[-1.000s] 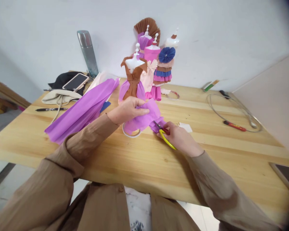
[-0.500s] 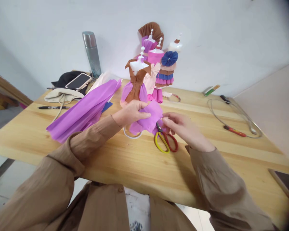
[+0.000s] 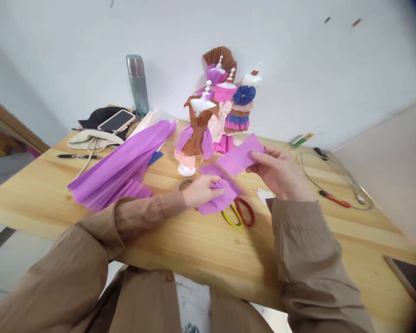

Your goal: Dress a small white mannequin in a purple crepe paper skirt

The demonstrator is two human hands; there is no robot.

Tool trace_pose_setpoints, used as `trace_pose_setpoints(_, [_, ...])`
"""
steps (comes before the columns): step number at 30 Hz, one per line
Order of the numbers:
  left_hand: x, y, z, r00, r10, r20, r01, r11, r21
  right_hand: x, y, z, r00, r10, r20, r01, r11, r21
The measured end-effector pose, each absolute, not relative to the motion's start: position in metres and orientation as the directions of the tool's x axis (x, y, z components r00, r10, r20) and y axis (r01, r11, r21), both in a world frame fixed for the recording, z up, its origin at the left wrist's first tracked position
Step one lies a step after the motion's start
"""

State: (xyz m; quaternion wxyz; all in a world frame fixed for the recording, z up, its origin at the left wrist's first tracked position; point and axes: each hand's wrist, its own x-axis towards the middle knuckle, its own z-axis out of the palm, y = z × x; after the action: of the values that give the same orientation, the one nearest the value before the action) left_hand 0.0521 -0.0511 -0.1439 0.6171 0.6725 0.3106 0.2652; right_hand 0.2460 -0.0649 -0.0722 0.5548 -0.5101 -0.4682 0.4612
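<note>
My right hand (image 3: 282,175) pinches a rectangular piece of purple crepe paper (image 3: 238,158) by its right end, raised above the table. Lower and to the left, my left hand (image 3: 203,190) grips a second, folded purple piece (image 3: 217,201) between thumb and fingers. Behind that one another purple strip (image 3: 213,170) is partly visible. Under the left-hand piece lie scissors (image 3: 251,217) with one yellow and one red handle; their blades are hidden. A small dress form (image 3: 197,134) in a brown and purple paper dress stands just beyond my hands.
More dressed forms (image 3: 242,108) stand against the wall. At left lie a large purple sheet (image 3: 121,162), a pen (image 3: 79,156), a phone (image 3: 117,121) and a flask (image 3: 138,88). A ring (image 3: 184,183) is by my left wrist; a cable (image 3: 307,173) lies at right.
My hands have moved apart. The right has risen with a purple piece, while the left has come down and nearer with another. White scraps by my right wrist now show.
</note>
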Motion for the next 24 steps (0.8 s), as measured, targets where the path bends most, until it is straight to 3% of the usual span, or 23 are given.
trace_pose_setpoints(3, [0.056,-0.064,-0.147,0.708,0.706,0.011,0.167,-0.182,0.969,0.250,-0.066,-0.069,0.144,0.988,0.052,-0.084,0.065,-0.994])
trace_pose_setpoints(8, [0.058,-0.086,-0.143,0.912,0.411,0.019,0.188,-0.457,0.869,0.252,-0.068,-0.068,0.157,0.984,0.080,-0.095,0.096,-0.991])
trace_pose_setpoints(14, [0.058,-0.097,-0.141,0.995,0.060,0.074,-0.006,-0.739,0.674,0.249,-0.069,-0.067,0.135,0.986,0.096,-0.057,0.105,-0.993])
trace_pose_setpoints(16, [0.057,-0.094,-0.140,0.991,0.056,0.119,-0.028,-0.794,0.607,0.248,-0.069,-0.067,0.145,0.984,0.102,-0.066,0.112,-0.991])
trace_pose_setpoints(19, [0.056,-0.083,-0.137,0.925,0.337,0.174,0.076,-0.615,0.785,0.247,-0.068,-0.066,0.159,0.978,0.138,-0.079,0.152,-0.985])
trace_pose_setpoints(22, [0.055,-0.073,-0.129,0.796,0.603,0.049,0.006,-0.088,0.996,0.242,-0.070,-0.066,0.169,0.974,0.149,-0.085,0.165,-0.983])
trace_pose_setpoints(24, [0.053,-0.069,-0.121,0.758,0.652,-0.019,-0.148,0.201,0.968,0.235,-0.072,-0.067,0.164,0.977,0.139,-0.079,0.153,-0.985])
